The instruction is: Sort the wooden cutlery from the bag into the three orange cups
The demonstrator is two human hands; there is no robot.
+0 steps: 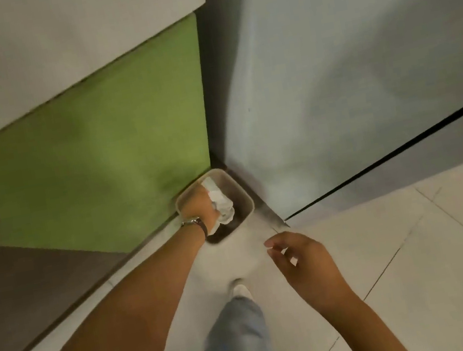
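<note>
the left hand (198, 207) is gripping a crumpled white wad (223, 204), probably the emptied bag, and is holding it in the mouth of the small beige bin (242, 189) on the floor; if the fingers are releasing off-centre, the light wad is risking catching the rim and tumbling outside; the bin's inside is looking dark, any other contents hidden; the right hand (304, 264) is hovering nearby, loosely curled, holding nothing; cutlery and orange cups are sitting out of view

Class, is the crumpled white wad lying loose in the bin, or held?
Held: the left grip clutches the wad over the bin, at its open mouth.
</note>
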